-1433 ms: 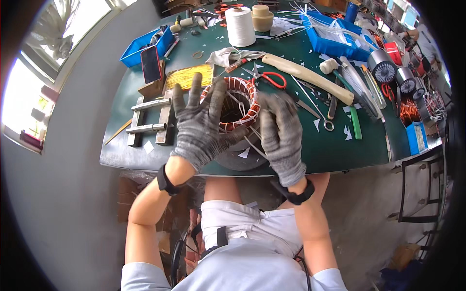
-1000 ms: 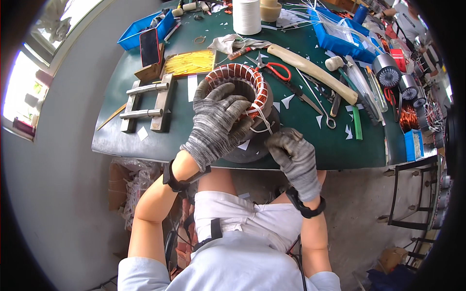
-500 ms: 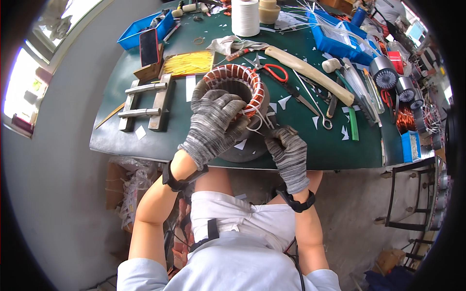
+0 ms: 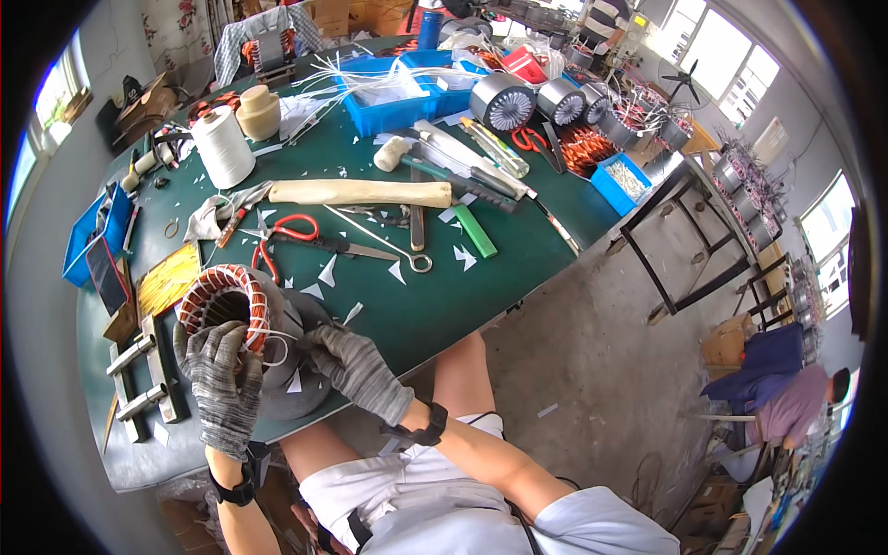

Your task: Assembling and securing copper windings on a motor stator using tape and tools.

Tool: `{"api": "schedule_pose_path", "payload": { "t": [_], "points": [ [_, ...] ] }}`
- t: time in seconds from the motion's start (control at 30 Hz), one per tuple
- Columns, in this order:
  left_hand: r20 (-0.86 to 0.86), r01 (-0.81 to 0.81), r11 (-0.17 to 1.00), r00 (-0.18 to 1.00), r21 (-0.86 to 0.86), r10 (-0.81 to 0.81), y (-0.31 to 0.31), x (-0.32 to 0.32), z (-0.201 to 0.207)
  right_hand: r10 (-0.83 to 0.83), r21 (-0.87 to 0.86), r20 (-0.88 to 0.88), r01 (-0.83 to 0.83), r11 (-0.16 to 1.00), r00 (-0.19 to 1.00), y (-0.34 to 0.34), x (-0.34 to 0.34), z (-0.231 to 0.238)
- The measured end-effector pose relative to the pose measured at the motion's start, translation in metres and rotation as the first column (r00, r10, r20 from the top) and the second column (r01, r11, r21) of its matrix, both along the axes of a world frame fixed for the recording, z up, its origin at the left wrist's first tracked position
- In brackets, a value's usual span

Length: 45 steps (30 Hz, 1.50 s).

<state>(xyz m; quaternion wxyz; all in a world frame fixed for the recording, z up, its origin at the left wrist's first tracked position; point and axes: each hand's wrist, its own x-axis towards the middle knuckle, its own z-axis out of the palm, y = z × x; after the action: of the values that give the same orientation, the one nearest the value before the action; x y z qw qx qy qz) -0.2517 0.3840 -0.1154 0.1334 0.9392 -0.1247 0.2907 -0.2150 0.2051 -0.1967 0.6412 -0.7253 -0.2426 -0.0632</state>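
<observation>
A motor stator (image 4: 294,314), its orange copper winding (image 4: 262,319) laced with white cord, stands near the table's front left edge. My left hand (image 4: 224,384), in a grey striped knit glove, is closed over the near side of the winding, its thumb by the lacing. From the winding a loop of white cord (image 4: 280,336) runs toward my right hand (image 4: 356,370), gloved alike. Those fingers are pinched together at the cord, just right of the stator; their tips are partly hidden. Red-handled scissors (image 4: 291,231) lie beyond the stator.
A wooden stick (image 4: 361,192), a mallet (image 4: 393,153), a green block (image 4: 474,231) and a long ringed rod (image 4: 379,242) lie on the green table (image 4: 444,319). A thread spool (image 4: 222,148) and blue bins (image 4: 379,102) stand farther back. At far right is another person (image 4: 795,407).
The view has swung right, so the table sits farther left and another person shows. Both hands stay at the stator, the right one still pinched beside it.
</observation>
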Motion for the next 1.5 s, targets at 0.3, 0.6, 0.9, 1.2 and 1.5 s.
{"api": "schedule_pose_path", "payload": {
  "t": [0.3, 0.6, 0.9, 1.2, 1.5],
  "points": [
    [0.087, 0.019, 0.999, 0.996, -0.037, -0.015, -0.002, 0.003, 0.000, -0.033, -0.319, 0.277, 0.124, 0.940, 0.960, -0.008, 0.008, 0.015],
    [0.095, -0.016, 1.000, 0.995, -0.004, 0.016, 0.005, 0.000, 0.002, 0.303, 0.396, -0.356, -0.151, 0.906, 0.884, 0.002, -0.010, 0.047],
    [0.103, -0.017, 0.999, 0.995, -0.034, 0.021, -0.001, -0.005, 0.001, 0.041, -0.129, -0.104, -0.055, 0.990, 0.994, -0.002, -0.004, 0.022],
    [0.146, -0.002, 1.000, 0.989, 0.001, 0.001, -0.001, 0.002, -0.001, 0.369, 0.277, -0.239, -0.302, 0.912, 0.898, -0.017, -0.006, 0.047],
    [0.017, -0.022, 0.996, 1.000, 0.090, 0.020, 0.003, 0.002, -0.005, -0.496, 0.183, -0.484, 0.637, 0.748, 0.721, -0.250, -0.058, 0.005]
  ]
}}
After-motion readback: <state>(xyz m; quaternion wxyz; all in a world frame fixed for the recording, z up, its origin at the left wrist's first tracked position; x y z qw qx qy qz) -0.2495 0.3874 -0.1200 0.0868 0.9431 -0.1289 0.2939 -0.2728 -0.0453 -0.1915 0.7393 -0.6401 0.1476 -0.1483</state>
